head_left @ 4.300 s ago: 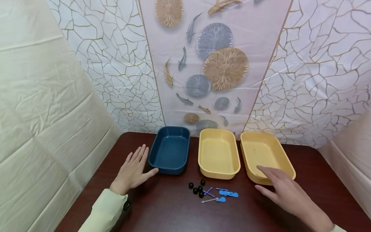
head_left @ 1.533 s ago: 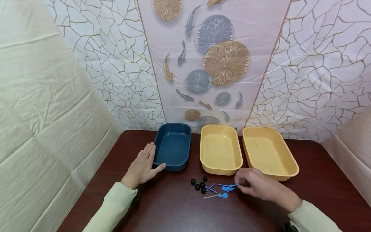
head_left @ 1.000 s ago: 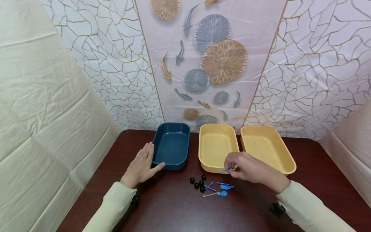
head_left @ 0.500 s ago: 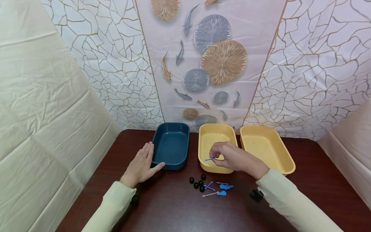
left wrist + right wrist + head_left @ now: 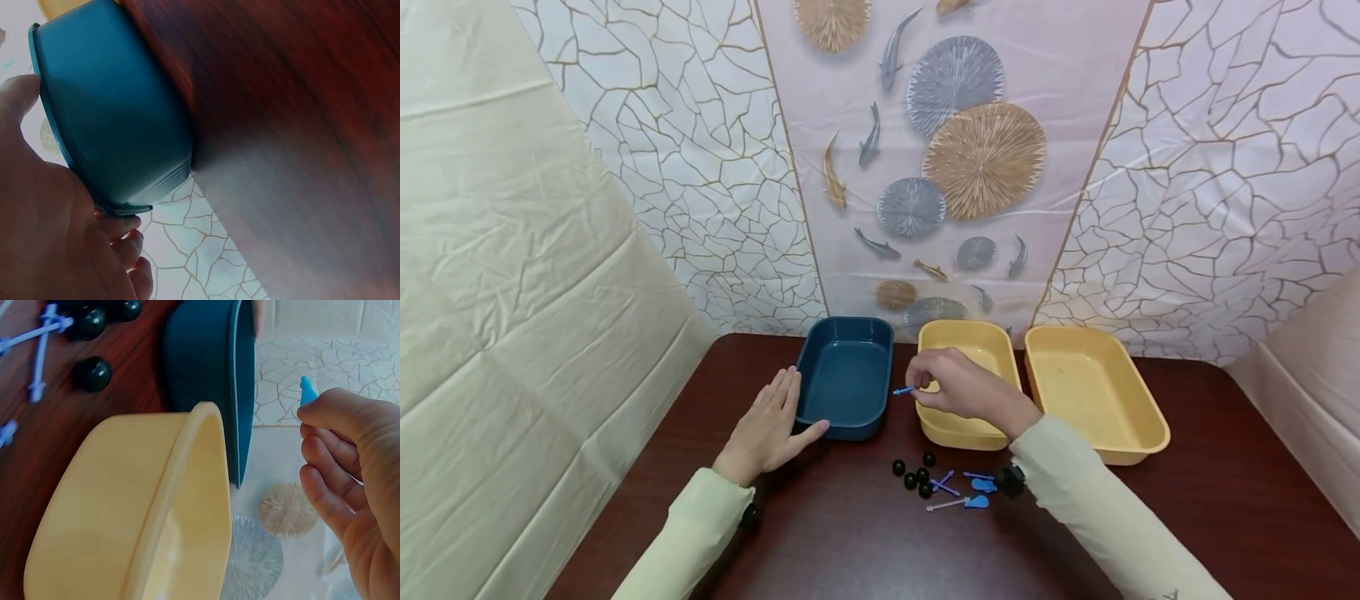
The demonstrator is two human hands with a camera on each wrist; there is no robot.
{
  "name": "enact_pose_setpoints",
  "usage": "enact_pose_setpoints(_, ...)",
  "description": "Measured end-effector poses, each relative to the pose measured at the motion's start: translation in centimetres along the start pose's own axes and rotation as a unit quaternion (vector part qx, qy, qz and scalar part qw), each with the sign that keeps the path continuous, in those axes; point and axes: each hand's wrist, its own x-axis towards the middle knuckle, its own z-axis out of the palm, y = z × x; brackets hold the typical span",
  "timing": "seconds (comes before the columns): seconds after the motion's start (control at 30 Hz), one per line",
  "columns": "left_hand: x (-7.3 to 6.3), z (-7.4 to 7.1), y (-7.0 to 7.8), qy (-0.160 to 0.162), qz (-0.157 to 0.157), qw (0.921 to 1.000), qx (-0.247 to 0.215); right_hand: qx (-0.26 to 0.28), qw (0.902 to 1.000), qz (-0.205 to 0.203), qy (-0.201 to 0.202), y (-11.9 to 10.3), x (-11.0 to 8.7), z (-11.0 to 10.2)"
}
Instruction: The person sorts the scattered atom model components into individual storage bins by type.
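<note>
My right hand (image 5: 958, 383) pinches a small blue plastic piece (image 5: 902, 391) between thumb and fingers, above the left rim of the middle yellow tray. In the right wrist view the piece's narrow knobbed tip (image 5: 307, 387) sticks out past the thumb; the rest is hidden. My left hand (image 5: 763, 429) touches the dark blue tray (image 5: 842, 434) at its left side with straight fingers, the thumb at its near corner. Black balls (image 5: 911, 481), purple knobbed sticks (image 5: 947, 489) and light blue paddle-shaped pieces (image 5: 977, 502) lie on the table below my right hand.
The middle yellow tray (image 5: 962, 436) stands right of the dark blue one, with a narrow gap between. Another yellow tray (image 5: 1138, 456) is farther right. A pale stick (image 5: 947, 506) lies nearest me. Patterned cloth (image 5: 722, 208) hangs behind the table.
My right hand has picked the small blue piece from the pile and carried it left, across the middle yellow tray. My left hand has moved from beside the dark blue tray to touching it.
</note>
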Motion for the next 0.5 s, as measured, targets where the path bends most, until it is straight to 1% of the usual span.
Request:
enact_pose_setpoints(0.13,0.1,0.0,-0.1,0.006,0.002,1.0000,-0.002,0.014,0.9999,0.006,-0.003,0.1,1.6,0.7)
enact_pose_setpoints(0.37,0.1,0.1,-0.1,-0.005,-0.002,1.0000,0.000,0.025,0.9995,0.016,-0.007,0.6,3.9,2.2)
enact_pose_setpoints(0.5,0.1,0.1,-0.1,-0.006,-0.004,1.0000,0.002,0.025,0.9995,0.017,-0.002,0.7,5.3,3.1)
